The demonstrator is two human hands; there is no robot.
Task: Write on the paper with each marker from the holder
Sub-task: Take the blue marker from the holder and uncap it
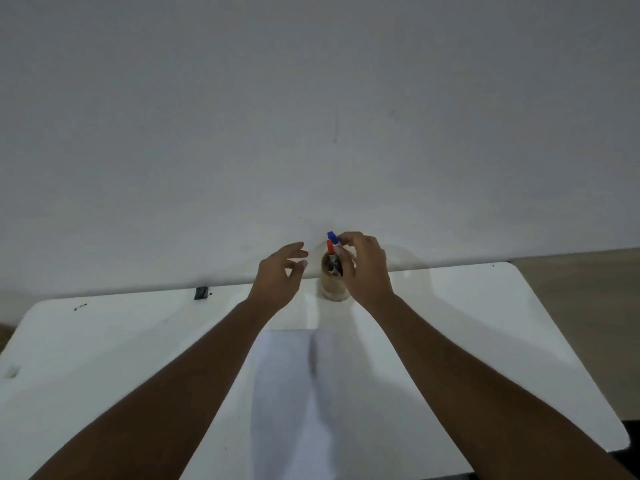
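A round tan holder (333,287) stands at the far edge of the white table, against the wall. Two markers stick up from it: one with a blue cap (332,238) and one with a red cap (330,247). My right hand (363,268) is over the holder, its fingertips pinched on the blue-capped marker just below the cap. My left hand (278,275) hovers to the left of the holder, fingers spread, holding nothing. A white sheet of paper (291,393) lies on the table between my forearms; a faint dark smudge shows near its middle.
The white table (121,358) has rounded far corners and meets a plain wall. A small dark clip-like object (201,293) sits at the far edge on the left. Brown floor (588,306) shows past the right edge.
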